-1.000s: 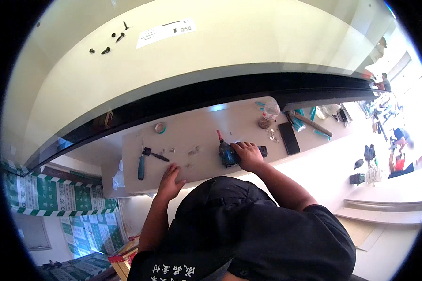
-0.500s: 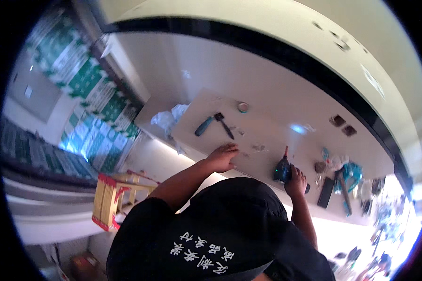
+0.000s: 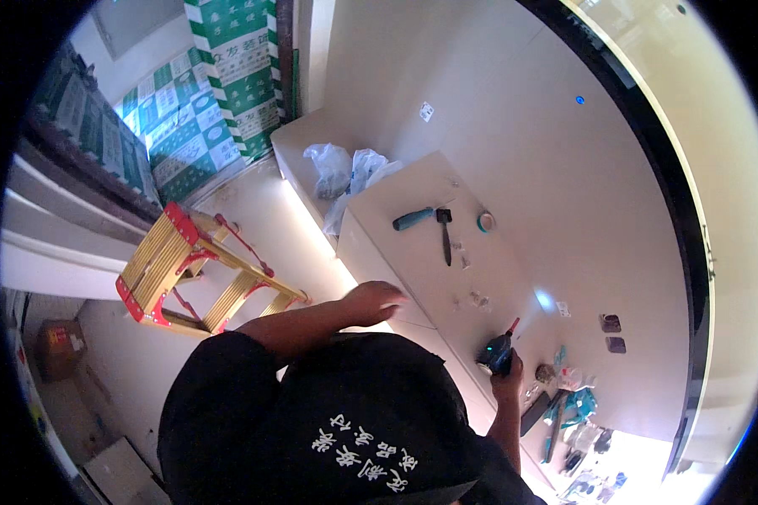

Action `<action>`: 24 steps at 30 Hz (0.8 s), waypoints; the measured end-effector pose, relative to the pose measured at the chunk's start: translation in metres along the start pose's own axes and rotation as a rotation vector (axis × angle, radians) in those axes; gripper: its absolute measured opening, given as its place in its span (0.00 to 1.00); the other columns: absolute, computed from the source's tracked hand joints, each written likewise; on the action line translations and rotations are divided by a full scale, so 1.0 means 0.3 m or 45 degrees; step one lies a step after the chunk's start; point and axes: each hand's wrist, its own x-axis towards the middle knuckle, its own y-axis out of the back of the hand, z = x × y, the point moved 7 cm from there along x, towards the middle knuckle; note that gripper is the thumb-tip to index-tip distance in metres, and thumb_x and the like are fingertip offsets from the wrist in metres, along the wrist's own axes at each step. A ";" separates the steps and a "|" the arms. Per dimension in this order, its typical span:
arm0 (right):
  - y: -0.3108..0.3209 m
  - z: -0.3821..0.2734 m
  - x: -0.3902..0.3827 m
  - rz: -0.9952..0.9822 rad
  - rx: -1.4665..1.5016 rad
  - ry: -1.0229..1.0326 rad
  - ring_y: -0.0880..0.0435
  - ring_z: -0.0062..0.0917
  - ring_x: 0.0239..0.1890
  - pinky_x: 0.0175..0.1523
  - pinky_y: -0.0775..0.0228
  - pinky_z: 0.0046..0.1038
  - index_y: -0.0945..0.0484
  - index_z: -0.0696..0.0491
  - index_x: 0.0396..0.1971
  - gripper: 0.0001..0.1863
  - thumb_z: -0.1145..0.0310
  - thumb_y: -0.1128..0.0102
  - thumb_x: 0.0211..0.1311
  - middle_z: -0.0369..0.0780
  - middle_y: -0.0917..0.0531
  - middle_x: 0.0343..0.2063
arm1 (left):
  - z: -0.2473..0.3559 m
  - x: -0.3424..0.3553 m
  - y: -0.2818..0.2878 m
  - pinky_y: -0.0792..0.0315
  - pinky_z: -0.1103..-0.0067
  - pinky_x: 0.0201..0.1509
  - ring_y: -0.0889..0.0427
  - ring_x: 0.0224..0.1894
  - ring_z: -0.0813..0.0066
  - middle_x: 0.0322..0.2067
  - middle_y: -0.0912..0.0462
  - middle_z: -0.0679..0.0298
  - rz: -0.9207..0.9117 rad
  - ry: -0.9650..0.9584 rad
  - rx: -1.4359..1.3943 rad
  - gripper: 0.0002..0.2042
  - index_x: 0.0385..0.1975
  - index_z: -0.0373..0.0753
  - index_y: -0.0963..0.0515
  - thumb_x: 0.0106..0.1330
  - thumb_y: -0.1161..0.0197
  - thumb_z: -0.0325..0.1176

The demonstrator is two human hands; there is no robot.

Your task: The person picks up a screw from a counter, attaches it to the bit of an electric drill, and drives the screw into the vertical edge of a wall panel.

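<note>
In my right hand [image 3: 508, 380] I grip a black cordless drill [image 3: 495, 354] with a small green light and a thin red-orange tip. It is held over the pale counter [image 3: 370, 261], tip pointing up and right toward the wall. A bright light spot falls on the wall beyond it. My left hand [image 3: 374, 304] holds nothing and hovers at the counter's front edge, fingers loosely apart and slightly blurred. Ahead of it lie a small black-headed hammer [image 3: 445, 236], a blue-handled tool [image 3: 413, 219] and a tape roll [image 3: 486, 222]. Small clear pieces [image 3: 479, 300] lie nearer.
White plastic bags [image 3: 364, 168] sit on the counter's far left. Right of the drill are a dark flat block [image 3: 535, 413], another hammer-like tool [image 3: 556, 427] and a teal bag [image 3: 580, 407]. A yellow and red stepladder [image 3: 215, 278] stands left. Two dark sockets [image 3: 611, 323] are on the wall.
My view has turned, so the scene appears rotated, with more of the stepladder showing. The drill is still in my right hand, now tilted further right. My left hand has drawn back from the counter top.
</note>
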 end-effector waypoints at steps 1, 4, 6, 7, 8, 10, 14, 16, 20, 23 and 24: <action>0.017 -0.013 0.003 0.032 0.102 0.090 0.23 0.48 0.61 0.68 0.32 0.45 0.26 0.55 0.62 0.37 0.72 0.31 0.46 0.51 0.20 0.55 | -0.061 -0.089 0.006 0.27 0.60 0.65 0.18 0.58 0.54 0.53 0.16 0.55 0.106 0.070 0.028 0.16 0.56 0.43 0.20 0.71 0.38 0.38; 0.107 -0.047 -0.022 0.260 0.181 0.241 0.24 0.48 0.63 0.70 0.34 0.45 0.24 0.57 0.61 0.35 0.72 0.34 0.46 0.51 0.20 0.56 | -0.225 -0.366 0.029 0.22 0.65 0.60 0.14 0.52 0.55 0.50 0.14 0.54 0.214 0.552 -0.063 0.13 0.51 0.41 0.17 0.72 0.38 0.38; 0.240 -0.231 -0.007 0.298 0.117 0.452 0.26 0.45 0.66 0.74 0.40 0.42 0.23 0.61 0.59 0.31 0.77 0.43 0.49 0.50 0.21 0.60 | -0.338 -0.522 0.030 0.21 0.66 0.58 0.13 0.49 0.55 0.46 0.12 0.53 0.263 0.807 -0.099 0.14 0.51 0.39 0.17 0.72 0.40 0.39; 0.306 -0.320 -0.008 0.346 0.123 0.496 0.25 0.46 0.65 0.73 0.38 0.44 0.23 0.61 0.57 0.29 0.78 0.43 0.50 0.51 0.20 0.59 | -0.339 -0.577 0.050 0.21 0.65 0.57 0.13 0.48 0.54 0.45 0.12 0.52 0.248 0.950 -0.144 0.15 0.51 0.38 0.17 0.72 0.40 0.40; 0.372 -0.420 0.006 0.398 0.124 0.546 0.24 0.47 0.65 0.72 0.37 0.45 0.22 0.61 0.56 0.27 0.78 0.43 0.51 0.51 0.20 0.58 | -0.346 -0.631 0.059 0.21 0.65 0.56 0.13 0.48 0.54 0.44 0.12 0.51 0.237 1.090 -0.193 0.16 0.52 0.38 0.18 0.71 0.40 0.40; 0.504 -0.602 0.001 0.567 0.099 0.690 0.23 0.48 0.62 0.69 0.33 0.47 0.21 0.62 0.53 0.21 0.79 0.45 0.58 0.53 0.19 0.56 | -0.425 -0.684 0.061 0.21 0.65 0.54 0.13 0.47 0.55 0.42 0.12 0.51 0.393 1.045 -0.220 0.15 0.50 0.37 0.17 0.72 0.40 0.40; 0.768 -0.931 -0.120 1.091 -0.040 1.175 0.17 0.51 0.48 0.54 0.23 0.52 0.22 0.62 0.45 0.14 0.68 0.37 0.67 0.55 0.17 0.48 | -0.623 -0.607 0.113 0.20 0.66 0.52 0.12 0.46 0.56 0.41 0.12 0.52 0.543 0.987 -0.273 0.13 0.44 0.36 0.16 0.72 0.40 0.40; 0.918 -1.029 -0.159 1.267 -0.306 1.475 0.18 0.49 0.51 0.57 0.24 0.50 0.24 0.61 0.52 0.26 0.55 0.33 0.67 0.55 0.19 0.50 | -0.931 -0.571 0.034 0.20 0.64 0.51 0.13 0.45 0.52 0.42 0.12 0.53 0.632 0.506 0.191 0.14 0.45 0.38 0.16 0.73 0.42 0.41; 1.013 -1.177 -0.184 1.812 -0.500 1.142 0.18 0.41 0.52 0.58 0.26 0.45 0.20 0.60 0.50 0.26 0.51 0.32 0.67 0.49 0.17 0.49 | -1.055 -0.299 0.254 0.22 0.62 0.55 0.15 0.48 0.49 0.43 0.14 0.54 0.551 0.884 0.096 0.13 0.42 0.40 0.18 0.75 0.48 0.40; 1.033 -1.368 -0.154 1.988 -0.638 1.006 0.20 0.40 0.55 0.61 0.30 0.45 0.18 0.59 0.46 0.25 0.49 0.34 0.69 0.48 0.16 0.48 | -1.275 -0.148 0.312 0.23 0.61 0.56 0.16 0.49 0.50 0.42 0.15 0.53 0.394 0.777 0.163 0.13 0.41 0.40 0.20 0.75 0.50 0.39; 1.030 -1.432 -0.107 1.929 -0.682 1.010 0.22 0.44 0.57 0.62 0.32 0.48 0.18 0.58 0.44 0.24 0.48 0.36 0.71 0.49 0.17 0.48 | -1.347 -0.119 0.318 0.23 0.61 0.56 0.16 0.49 0.50 0.42 0.15 0.52 0.358 0.729 0.213 0.13 0.41 0.40 0.20 0.75 0.51 0.39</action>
